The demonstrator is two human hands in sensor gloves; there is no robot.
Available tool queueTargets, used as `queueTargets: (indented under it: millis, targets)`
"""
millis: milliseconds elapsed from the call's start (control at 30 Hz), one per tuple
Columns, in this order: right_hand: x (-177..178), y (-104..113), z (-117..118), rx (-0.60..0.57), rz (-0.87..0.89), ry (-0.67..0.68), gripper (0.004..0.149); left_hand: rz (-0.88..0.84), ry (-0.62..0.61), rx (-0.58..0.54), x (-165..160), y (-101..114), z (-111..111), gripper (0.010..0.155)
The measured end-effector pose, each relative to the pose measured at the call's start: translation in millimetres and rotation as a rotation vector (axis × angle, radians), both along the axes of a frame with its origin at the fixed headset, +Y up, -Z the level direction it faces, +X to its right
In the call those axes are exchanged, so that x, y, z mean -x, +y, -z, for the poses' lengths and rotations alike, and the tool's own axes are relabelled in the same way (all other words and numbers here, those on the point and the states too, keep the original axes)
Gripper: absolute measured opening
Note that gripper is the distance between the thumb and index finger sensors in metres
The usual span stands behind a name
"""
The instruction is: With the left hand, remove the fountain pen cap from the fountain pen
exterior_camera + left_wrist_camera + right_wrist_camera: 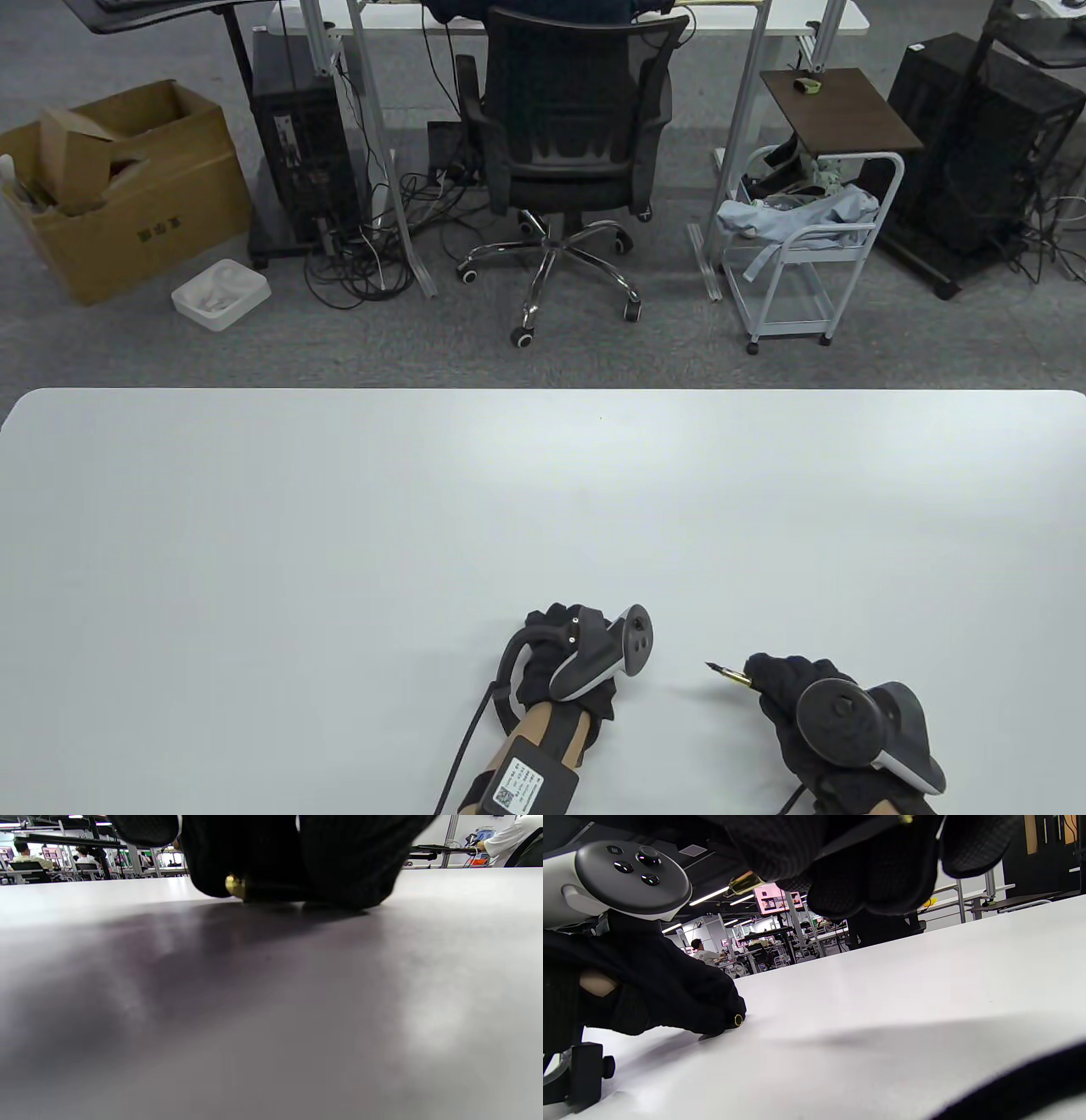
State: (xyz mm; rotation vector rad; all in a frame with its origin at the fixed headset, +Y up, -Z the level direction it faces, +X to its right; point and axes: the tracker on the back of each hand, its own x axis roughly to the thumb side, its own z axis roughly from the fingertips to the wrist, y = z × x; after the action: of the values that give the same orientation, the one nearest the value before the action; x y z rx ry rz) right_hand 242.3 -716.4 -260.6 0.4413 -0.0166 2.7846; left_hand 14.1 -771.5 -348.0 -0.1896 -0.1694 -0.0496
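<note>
Near the front edge of the white table (pixel 339 509), the two gloved hands are seen apart, with a stretch of bare tabletop between them. The fountain pen (pixel 731 675) is gripped in the curled fingers of the right hand (pixel 806 713), held clear of the surface; its bare nib is turned toward the left hand (pixel 564 658), so its long axis runs roughly along the line between the two hands. The cap is already off the pen.

The left hand is closed, knuckles down on the table, and the fountain pen cap (pixel 738 1020) appears to be enclosed in it. In the table view nothing of the cap can be seen, since it is hidden under the glove and the tracker. In the right wrist view a small gold ring is shown at the tip of the left fingers, touching the tabletop; in the left wrist view a gold end (pixel 234 885) peeps out below the dark fingers. That this is the cap is judged likely, though only a small part is exposed and the focus is soft.

The separation asked for is judged as done; any coming move would turn on the cap lying on the left, nearer the left hand, well off the nib.
</note>
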Motion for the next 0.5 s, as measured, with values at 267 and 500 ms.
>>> queueTargets:
  millis: [267, 500]
  targets:
    - [4, -4, 0, 0.007, 0.011, 0.01, 0.05, -0.159, 0.015, -0.085, 24, 48, -14, 0.062]
    - [16, -15, 2, 0.049, -0.02, 0.039, 0.049, -0.188, 0.044, -0.143, 73, 71, -52, 0.088]
